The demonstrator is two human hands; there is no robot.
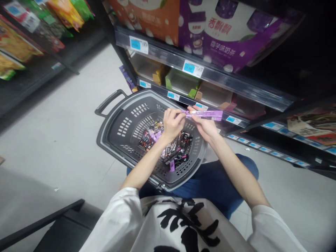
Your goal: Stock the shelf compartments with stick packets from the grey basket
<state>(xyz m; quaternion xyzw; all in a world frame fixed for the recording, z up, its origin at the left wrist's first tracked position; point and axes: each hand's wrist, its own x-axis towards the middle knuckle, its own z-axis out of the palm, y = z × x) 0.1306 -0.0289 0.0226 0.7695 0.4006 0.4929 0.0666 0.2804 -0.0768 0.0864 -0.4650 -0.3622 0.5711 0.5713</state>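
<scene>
Both hands hold one long purple stick packet (207, 114) level above a grey shopping basket (118, 119). My left hand (172, 122) pinches its left end with curled fingers. My right hand (203, 126) grips it from below near the middle. Inside the basket lies a heap of several small black and purple sachets (168, 143). The basket rests on my knees, its handle pointing to the far left.
A shop shelf (210, 75) with blue price tags stands just beyond the basket, holding open cardboard trays (181, 82) and large purple and orange boxes (225, 28) above. Snack bags (31, 31) fill another shelf at the far left. Grey floor lies between them.
</scene>
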